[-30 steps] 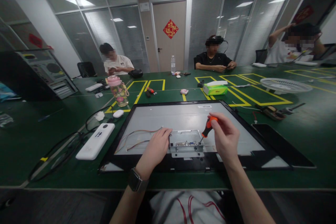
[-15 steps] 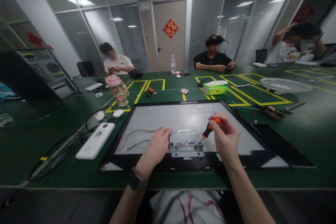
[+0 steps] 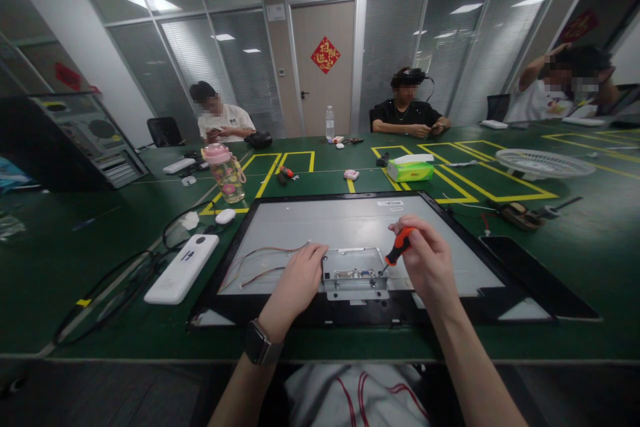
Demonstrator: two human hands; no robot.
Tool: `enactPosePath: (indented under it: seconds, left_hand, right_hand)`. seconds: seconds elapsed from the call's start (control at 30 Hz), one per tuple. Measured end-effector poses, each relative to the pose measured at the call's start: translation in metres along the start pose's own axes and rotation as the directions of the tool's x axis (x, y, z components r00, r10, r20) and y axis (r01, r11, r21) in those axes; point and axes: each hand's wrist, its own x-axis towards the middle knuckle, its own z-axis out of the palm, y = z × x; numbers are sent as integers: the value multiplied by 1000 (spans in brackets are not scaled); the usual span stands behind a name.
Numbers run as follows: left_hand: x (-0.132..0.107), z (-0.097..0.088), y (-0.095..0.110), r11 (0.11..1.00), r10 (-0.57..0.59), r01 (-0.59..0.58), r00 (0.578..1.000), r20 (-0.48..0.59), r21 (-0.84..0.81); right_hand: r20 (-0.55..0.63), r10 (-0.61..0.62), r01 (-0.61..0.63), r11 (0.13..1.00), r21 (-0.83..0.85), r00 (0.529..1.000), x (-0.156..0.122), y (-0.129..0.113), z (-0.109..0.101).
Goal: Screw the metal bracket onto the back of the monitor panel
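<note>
A display panel (image 3: 320,223) with a black frame lies face down on the table. Near its front edge sits a metal bracket (image 3: 357,257) with ports along its front side. My left hand (image 3: 299,278) has its fingers held together at the bracket's left edge, gripping it; the thumb is hidden. Thin wires (image 3: 270,272) trail out to the left of that hand. In my right hand (image 3: 429,257) is an orange and black screwdriver (image 3: 400,247), tilted, its tip down at the bracket's right front corner. The screw under the tip is too small to make out.
Left of the panel lie a white power bank (image 3: 183,269), black cables (image 3: 117,293) and a pink-lidded bottle (image 3: 225,173). To the right are a dark flat slab (image 3: 535,273) and a walkie-talkie-like device (image 3: 523,213). A tissue pack (image 3: 411,168) sits behind. Several people sit across the table.
My right hand has shifted its fingers on the screwdriver handle and turned slightly, with the index finger now lifted off to the left. The tip stays at the same corner; my left hand has not moved.
</note>
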Motion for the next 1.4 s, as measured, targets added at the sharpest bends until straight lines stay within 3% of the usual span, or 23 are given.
enactPosePath:
  seconds: [0.23,0.53,0.73,0.97,1.13,1.27,1.33,1.4]
  left_hand:
    - [0,2,-1,1000,8,-8,1000,-20,-7]
    - [-1,1,-1,1000,-2,2,1000,-14,-2]
    - [0,0,0,1000,5,-5,1000,-12,-6]
    - [-1,2,-1,1000,4,-4,1000,-26,-3]
    - [-1,0,1,1000,-1,1,1000,-17,5]
    - [0,-1,2,1000,-3,3,1000,-16,5]
    - [0,-1,1,1000,-4,4,1000,-17,2]
    - [0,-1,1,1000,-3,3,1000,-18,-1]
  right_hand:
    - [68,59,-66,993,97,996,1,-4,5]
    - [81,114,-120,990,72,990,-1,-5,4]
    - [118,-23,41,988,-150,993,-4,-2,4]
    - [192,-15,73,953,-294,981,-8,-13,5]
    - [394,-10,268,751,-604,919,-8,-26,-2]
    - [305,-193,357,608,-709,933,-10,-27,0]
    - [178,-280,322,646,-692,943,-12,-23,5]
    - [57,-291,262,739,-621,955,-15,-16,11]
